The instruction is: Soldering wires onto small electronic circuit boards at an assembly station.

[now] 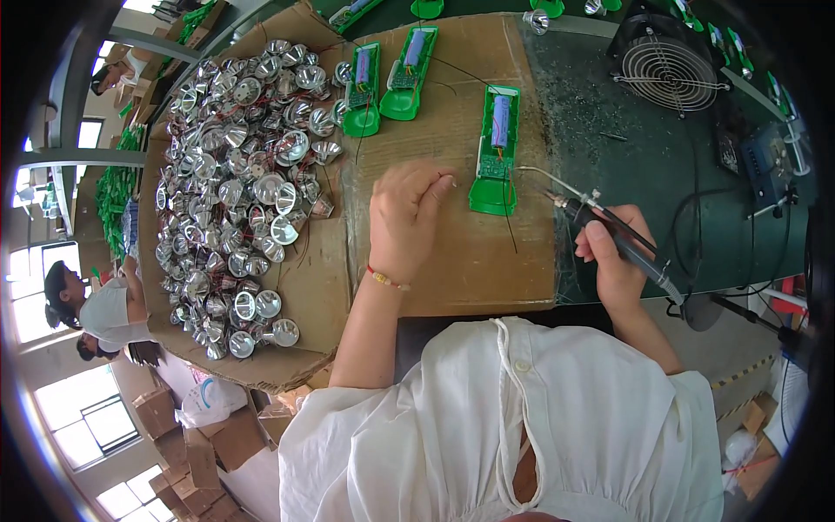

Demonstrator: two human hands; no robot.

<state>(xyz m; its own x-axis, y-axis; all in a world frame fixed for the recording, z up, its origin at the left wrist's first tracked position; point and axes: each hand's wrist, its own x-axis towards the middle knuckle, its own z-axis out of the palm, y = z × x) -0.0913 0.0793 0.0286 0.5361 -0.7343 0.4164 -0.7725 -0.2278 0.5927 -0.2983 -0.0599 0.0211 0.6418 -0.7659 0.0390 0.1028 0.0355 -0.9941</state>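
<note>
One dark green workbench [644, 161], strewn with fine debris in its middle part, carries the whole station. On its left stands a cardboard box [309, 300] heaped with silvery reflectors [230, 191], thin wires trailing among them. A cardboard sheet [452, 274] covers the area in front of the person. At the far right stands a fan [665, 74] behind a round wire guard.

Three green housings are noted on the sheet. Two, a left housing [362, 122] and a middle housing [400, 106], lie side by side near the box. The work housing [493, 198] lies apart from them, toward the sheet's right side, between the hands and slightly beyond them.

The right hand [617, 261] is closed around the handle of a soldering iron [622, 239]; its tip is clear of the work housing, while its curved metal tube ends at the housing's right edge, contact undetermined. The left hand [404, 209] is curled, thumb and forefinger pressed together; whatever shows at the fingertips is too small to identify.

Inside the work housing are a blue-violet cell [500, 122], a small circuit board [494, 167] and a dark wire [511, 228] running past the near end.

Assessment: the step appears to be soldering at the board, no contact being evident. The next move calls for a steady tip on the joint, away from the cell.
</note>
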